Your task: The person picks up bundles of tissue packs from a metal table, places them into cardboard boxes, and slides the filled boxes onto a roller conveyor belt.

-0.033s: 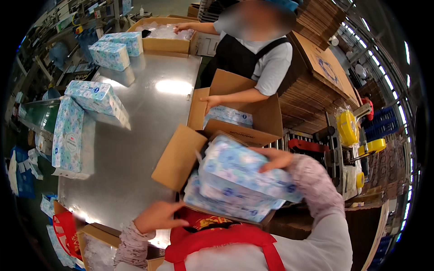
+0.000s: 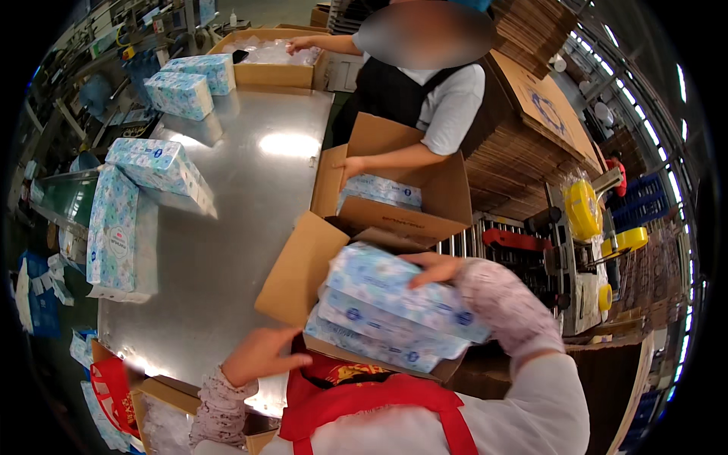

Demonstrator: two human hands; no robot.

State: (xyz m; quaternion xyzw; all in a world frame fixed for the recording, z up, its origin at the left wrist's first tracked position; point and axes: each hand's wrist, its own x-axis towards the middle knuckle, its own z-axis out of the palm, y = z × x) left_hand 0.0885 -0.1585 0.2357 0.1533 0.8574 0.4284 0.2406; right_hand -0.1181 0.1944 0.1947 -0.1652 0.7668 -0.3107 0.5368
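My right hand (image 2: 436, 269) grips the upper edge of a blue floral tissue pack (image 2: 387, 284). The pack is tilted, lying over other tissue packs (image 2: 364, 339) inside the cardboard box (image 2: 302, 262) in front of me. Part of that box is hidden by the packs and my arm. Beside the box's near left corner is my left hand (image 2: 263, 356), with thumb and fingers apart and nothing in them. More floral packs, a standing one (image 2: 114, 231) and another (image 2: 155, 163) set against it, are on the left of the metal table (image 2: 235, 258).
Across from me a co-worker's hand (image 2: 350, 168) holds another open box (image 2: 409, 220) with tissue packs inside. Two packs (image 2: 180, 95) and a box of clear plastic (image 2: 273, 73) are at the table's far end. Flattened cardboard (image 2: 523, 152) and yellow tape rolls (image 2: 582, 212) stand right.
The tissue pack in my right hand has moved left and lower into the box. My left hand has barely moved.
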